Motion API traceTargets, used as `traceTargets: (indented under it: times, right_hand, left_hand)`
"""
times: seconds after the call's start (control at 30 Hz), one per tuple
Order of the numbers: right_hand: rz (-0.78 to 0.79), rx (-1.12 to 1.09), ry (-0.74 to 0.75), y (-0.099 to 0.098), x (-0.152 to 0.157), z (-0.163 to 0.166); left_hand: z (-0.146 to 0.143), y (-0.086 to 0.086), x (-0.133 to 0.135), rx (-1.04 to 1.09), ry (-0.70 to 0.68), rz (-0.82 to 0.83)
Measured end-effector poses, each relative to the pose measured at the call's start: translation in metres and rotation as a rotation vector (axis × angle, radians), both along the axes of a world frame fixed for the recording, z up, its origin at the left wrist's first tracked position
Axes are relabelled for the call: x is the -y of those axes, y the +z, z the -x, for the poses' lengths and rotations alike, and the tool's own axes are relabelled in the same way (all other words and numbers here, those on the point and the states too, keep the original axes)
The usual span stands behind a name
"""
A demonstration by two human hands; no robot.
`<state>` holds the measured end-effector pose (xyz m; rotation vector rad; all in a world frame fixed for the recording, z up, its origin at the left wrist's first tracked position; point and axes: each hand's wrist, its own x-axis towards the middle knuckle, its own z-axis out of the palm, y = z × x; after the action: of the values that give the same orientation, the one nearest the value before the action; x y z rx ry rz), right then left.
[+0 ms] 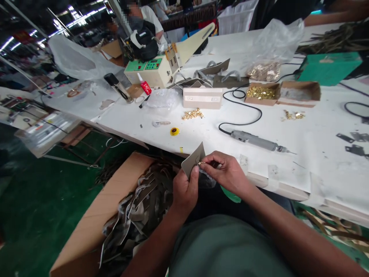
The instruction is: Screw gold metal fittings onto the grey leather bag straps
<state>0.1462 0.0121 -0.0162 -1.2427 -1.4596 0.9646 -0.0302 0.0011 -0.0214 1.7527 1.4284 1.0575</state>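
My left hand (186,190) grips a flat olive-grey leather panel (192,159) by its lower edge, thumb on the near face. The panel stands tilted just off the table's front edge. Pinched between the thumb and fingers of my right hand (223,169) is a small gold metal fitting (201,163), touching or very near the panel's face. Its exact shape is too small to make out. Clear plastic (206,179) hangs below the panel. On the table beyond lie a pile of gold fittings (193,114) and a grey electric screwdriver (256,140) with a black cord.
A cardboard box (98,215) full of dark strap pieces stands at my left. Farther back are a beige machine (150,71), a small box of gold parts (261,93), a yellow tape roll (174,131), a green box (328,69) and dark metal plates (356,149). Other people work behind.
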Motion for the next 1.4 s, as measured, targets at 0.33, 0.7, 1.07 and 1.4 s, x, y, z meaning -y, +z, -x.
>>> traceTargets:
  times: [0.33, 0.7, 1.07, 1.4]
  right_hand:
    - [-0.189, 0.059, -0.106, 0.000, 0.010, -0.005]
    - [-0.239, 0.129, -0.259, -0.004, 0.007, 0.001]
    - [-0.401, 0.278, -0.156, -0.003, 0.019, -0.001]
    - [-0.327, 0.265, -0.218, -0.004, 0.021, 0.004]
  left_hand:
    - [-0.015, 0.008, 0.006, -0.023, -0.006, -0.042]
    - [-0.018, 0.005, 0.007, -0.097, -0.085, -0.172]
    - [-0.018, 0.015, 0.013, -0.021, -0.198, -0.140]
    - [-0.031, 0.042, 0.022, -0.082, -0.330, -0.033]
